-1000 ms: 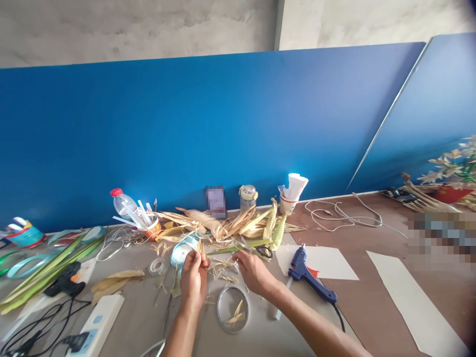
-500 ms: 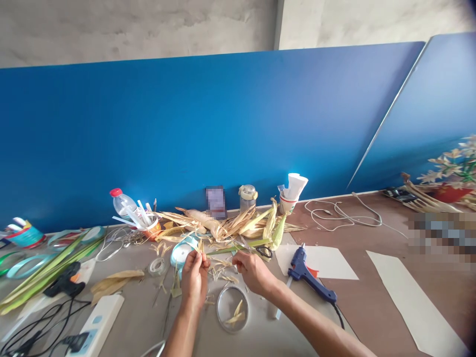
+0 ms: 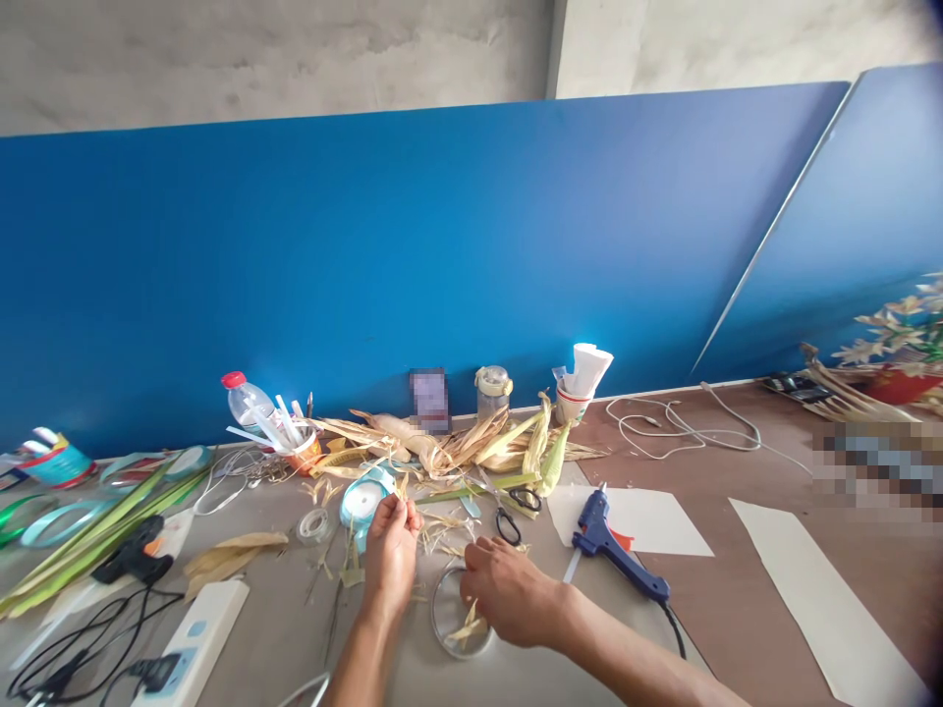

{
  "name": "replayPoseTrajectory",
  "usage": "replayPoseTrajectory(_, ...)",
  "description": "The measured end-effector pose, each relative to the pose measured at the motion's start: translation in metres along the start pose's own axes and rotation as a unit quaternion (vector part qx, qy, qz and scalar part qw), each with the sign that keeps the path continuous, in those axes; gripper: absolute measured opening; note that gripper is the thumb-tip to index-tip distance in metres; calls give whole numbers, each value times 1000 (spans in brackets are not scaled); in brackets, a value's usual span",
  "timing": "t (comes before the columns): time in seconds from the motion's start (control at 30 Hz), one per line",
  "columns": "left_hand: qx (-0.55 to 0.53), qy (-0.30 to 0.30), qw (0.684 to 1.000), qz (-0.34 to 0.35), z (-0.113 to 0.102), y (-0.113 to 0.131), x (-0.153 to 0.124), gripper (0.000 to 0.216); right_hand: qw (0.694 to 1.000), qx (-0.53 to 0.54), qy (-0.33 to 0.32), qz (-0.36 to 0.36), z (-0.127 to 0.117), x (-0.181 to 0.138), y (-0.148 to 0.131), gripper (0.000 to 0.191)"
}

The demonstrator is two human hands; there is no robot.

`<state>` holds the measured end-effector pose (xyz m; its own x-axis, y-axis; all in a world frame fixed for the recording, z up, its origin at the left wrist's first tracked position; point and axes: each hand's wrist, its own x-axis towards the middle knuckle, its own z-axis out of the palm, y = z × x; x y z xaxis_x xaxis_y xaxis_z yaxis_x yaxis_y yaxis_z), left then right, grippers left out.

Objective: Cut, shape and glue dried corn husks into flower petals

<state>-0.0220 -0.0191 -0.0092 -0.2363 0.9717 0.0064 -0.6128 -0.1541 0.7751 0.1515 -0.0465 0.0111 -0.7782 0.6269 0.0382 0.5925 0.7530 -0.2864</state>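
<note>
My left hand is closed in a pinch on a small strip of dried corn husk, whose pointed tips stick up above the fingers. My right hand hovers palm down at the right side of a round clear dish, its fingers curled and pressed together. Whatever is in those fingers, if anything, is hidden. Inside the dish lie a few pale husk pieces. Black-handled scissors rest just beyond my right hand. A spool of light blue ribbon stands left of my left hand.
A heap of corn husks lies along the blue partition. On the right are a blue glue gun and white paper sheets. The left holds a power strip, green leaves and a black glue gun.
My right hand has come down and nearer to me, from beside the left hand to the clear dish. The scissors behind it show more fully. My left hand stays almost in place.
</note>
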Motion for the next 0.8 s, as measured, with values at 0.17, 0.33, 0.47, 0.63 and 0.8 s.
replayPoseTrajectory(0.17,-6,-15,1000,-4,1,0,-1,16,999,-40,15,-7,5,4,-1,10)
replayPoseTrajectory(0.33,-10,-26,999,-20,4,3,-3,16,992,32,97,68,-15,2,7,16)
replayPoseTrajectory(0.47,-18,-50,998,-35,7,5,-6,14,949,211,187,143,-33,1,14,17)
replayPoseTrajectory(0.63,-19,-69,996,-47,10,5,-8,14,887,398,161,171,-35,3,14,8)
replayPoseTrajectory(0.8,-9,-60,997,-57,10,3,-9,16,725,655,153,150,-23,13,11,10)
